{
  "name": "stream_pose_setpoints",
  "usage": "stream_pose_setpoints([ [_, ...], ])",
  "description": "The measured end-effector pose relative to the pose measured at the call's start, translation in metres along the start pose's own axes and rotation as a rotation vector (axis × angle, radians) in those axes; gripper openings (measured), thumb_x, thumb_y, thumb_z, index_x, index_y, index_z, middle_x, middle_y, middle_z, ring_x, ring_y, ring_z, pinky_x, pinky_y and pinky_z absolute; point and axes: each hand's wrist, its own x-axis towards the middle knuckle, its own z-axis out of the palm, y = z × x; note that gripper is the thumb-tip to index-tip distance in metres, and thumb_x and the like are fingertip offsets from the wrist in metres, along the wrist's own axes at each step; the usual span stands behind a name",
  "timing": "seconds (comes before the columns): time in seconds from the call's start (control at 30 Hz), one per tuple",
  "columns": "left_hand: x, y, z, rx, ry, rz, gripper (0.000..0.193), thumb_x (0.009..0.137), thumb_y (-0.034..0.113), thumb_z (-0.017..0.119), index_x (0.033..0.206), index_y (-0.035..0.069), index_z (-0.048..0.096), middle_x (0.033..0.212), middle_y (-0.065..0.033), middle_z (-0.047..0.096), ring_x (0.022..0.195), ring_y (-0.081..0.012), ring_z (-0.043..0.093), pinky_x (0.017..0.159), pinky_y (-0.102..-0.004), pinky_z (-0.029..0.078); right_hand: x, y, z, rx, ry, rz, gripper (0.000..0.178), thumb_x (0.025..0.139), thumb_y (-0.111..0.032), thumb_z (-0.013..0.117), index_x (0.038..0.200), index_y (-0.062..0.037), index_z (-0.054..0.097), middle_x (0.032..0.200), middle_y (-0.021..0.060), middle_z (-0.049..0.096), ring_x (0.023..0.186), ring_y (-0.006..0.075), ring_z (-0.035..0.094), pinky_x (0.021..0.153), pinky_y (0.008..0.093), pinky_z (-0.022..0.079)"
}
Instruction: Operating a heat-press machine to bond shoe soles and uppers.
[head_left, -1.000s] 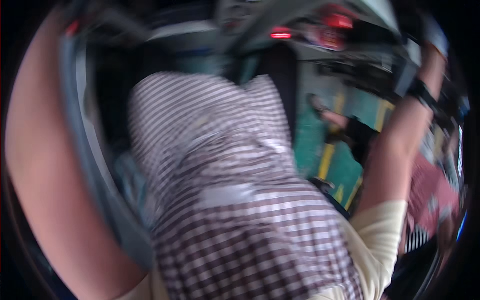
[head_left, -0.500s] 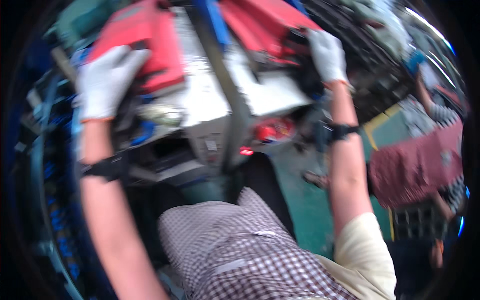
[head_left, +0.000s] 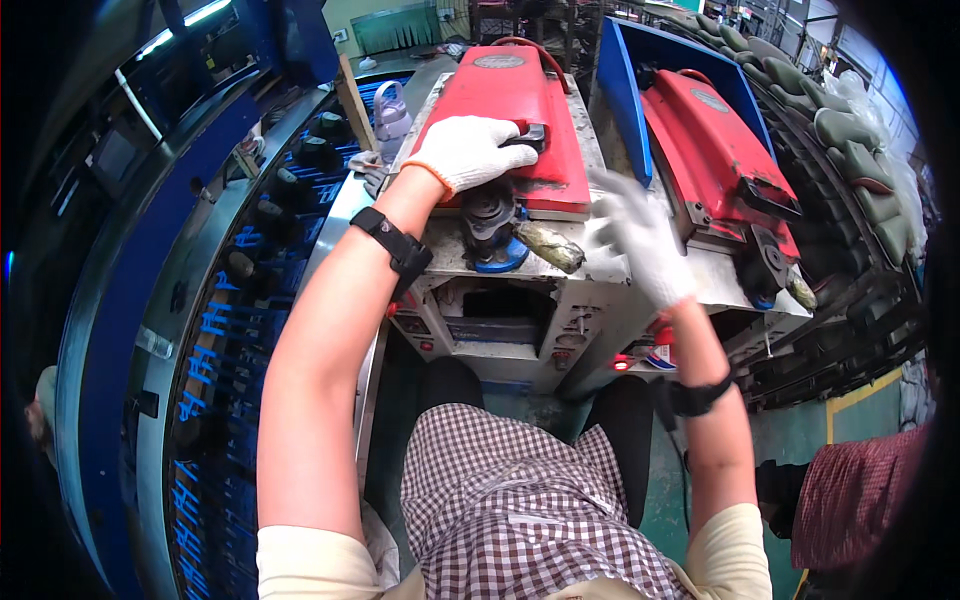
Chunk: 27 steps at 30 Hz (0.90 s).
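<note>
My left hand [head_left: 470, 155], in a white knit glove, is closed around the black handle [head_left: 532, 138] at the front of the left machine's red cover [head_left: 490, 100]. My right hand [head_left: 645, 240], gloved alike, is in the air between the two machines. Its fingers are blurred by motion but look spread, with nothing seen in them. The right machine's red cover [head_left: 715, 140] has a black handle [head_left: 770, 198] that no hand touches. Below the left cover sit a dark round fitting on a blue base [head_left: 497, 258] and a worn greenish, tape-wrapped piece [head_left: 550, 247].
A blue panel [head_left: 625, 95] stands between the machines. On the left runs a rack with blue pegs [head_left: 205, 365]; a lilac bottle [head_left: 391, 115] stands behind it. Green padded pieces [head_left: 850, 140] lie on dark racks at right. A person in a dark red checked garment [head_left: 860, 495] is at lower right.
My right hand has let go of the right cover's handle and moved left, toward the gap between the machines. My left hand is still at the left cover. The view has shifted and sharpened.
</note>
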Motion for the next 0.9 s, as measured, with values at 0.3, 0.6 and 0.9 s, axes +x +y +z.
stream_pose_setpoints([
  [0.3,0.015,0.009,-0.006,-0.133,-0.144,-0.002,0.045,0.096,0.05,0.063,0.111,0.01,0.075,0.1,-0.0151,0.075,0.098,-0.0315,0.071,0.089,-0.0398,0.053,-0.025,0.014,0.166,0.498,-0.194,-0.028,0.056,0.11,-0.036,0.049,0.159,-0.0125,0.033,0.099,0.0028,0.056,0.088,0.0101,0.056,0.073,0.0266,0.052],
  [0.6,0.038,0.001,-0.072,0.035,0.021,0.063,0.046,0.089,0.049,0.071,0.113,0.01,0.076,0.099,-0.0166,0.077,0.097,-0.032,0.074,0.087,-0.04,0.056,-0.001,-0.04,0.102,0.057,-0.472,-0.15,0.04,0.11,-0.03,0.053,0.142,-0.0079,0.064,0.103,0.0045,0.071,0.083,0.0127,0.066,0.078,0.0306,0.056],
  [0.9,0.065,-0.007,-0.11,0.226,0.804,0.46,0.052,0.089,0.039,0.072,0.126,0.003,0.065,0.129,-0.021,0.064,0.119,-0.0383,0.057,0.103,-0.0509,0.042,0.192,0.004,0.087,-0.731,0.015,-0.129,0.079,0.087,-0.054,0.071,0.153,-0.0139,0.054,0.148,0.0278,0.053,0.132,0.0439,0.06,0.11,0.0449,0.05],
])
